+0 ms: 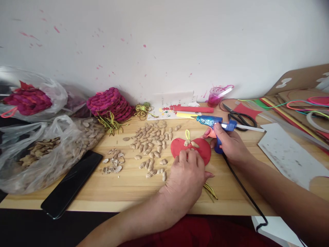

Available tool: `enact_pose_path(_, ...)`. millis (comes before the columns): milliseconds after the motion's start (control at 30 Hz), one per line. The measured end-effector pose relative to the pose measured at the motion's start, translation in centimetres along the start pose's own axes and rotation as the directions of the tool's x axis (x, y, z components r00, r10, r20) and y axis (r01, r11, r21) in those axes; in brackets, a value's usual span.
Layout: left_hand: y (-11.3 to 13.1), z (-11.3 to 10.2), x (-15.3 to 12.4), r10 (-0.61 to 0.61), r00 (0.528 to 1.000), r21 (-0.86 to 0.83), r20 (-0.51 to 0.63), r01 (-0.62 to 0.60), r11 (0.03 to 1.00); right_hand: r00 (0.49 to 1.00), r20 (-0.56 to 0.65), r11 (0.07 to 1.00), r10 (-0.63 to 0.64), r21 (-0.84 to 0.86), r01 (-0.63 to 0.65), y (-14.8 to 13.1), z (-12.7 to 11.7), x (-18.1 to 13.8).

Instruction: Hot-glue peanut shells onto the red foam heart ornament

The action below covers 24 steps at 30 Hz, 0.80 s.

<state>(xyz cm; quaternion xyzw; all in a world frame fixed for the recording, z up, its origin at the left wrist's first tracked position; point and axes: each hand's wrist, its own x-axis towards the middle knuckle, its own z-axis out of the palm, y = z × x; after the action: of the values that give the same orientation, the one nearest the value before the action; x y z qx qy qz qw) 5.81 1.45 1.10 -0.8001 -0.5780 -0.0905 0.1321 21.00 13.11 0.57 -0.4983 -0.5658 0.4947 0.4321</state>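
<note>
Grips the glue gun (pixel 209 120) in the right hand (pixel 230 142), curls the left hand (pixel 185 175) over the red heart (pixel 177 148), back from the bench's (pixel 89 203) front edge; cannot tell if pinching anything. Could scorch fingers (pixel 183 156) by dipping a hot nozzle (pixel 194 117), or shift peanuts (pixel 194 144) by pressing too soon.

soft even light, sheen on plastic bag (pixel 58 157), stretched edges

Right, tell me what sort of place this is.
Probably a craft worktable, at home or in a small workshop: the right hand holds a blue glue gun, peanuts lie loose beside a red heart-shaped piece, and black-handled scissors lie nearby.
</note>
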Motion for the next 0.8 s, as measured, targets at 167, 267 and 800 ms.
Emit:
enact_pose_path(167,-0.15,-0.06,0.09,0.012,1.0,0.007,-0.018,-0.012,1.0,1.0,-0.009,1.0,-0.004,-0.016,0.004,-0.03,-0.01,-0.05)
enact_pose_path(267,-0.15,-0.22,0.02,0.016,1.0,0.025,-0.027,-0.016,1.0,1.0,-0.014,1.0,-0.018,-0.024,0.017,-0.14,0.02,-0.12)
enact_pose_path(800,-0.24,-0.39,0.27,0.067,0.997,0.044,0.048,-0.069,0.997,0.999,-0.033,0.999,-0.025,-0.027,0.024,-0.28,0.23,-0.14)
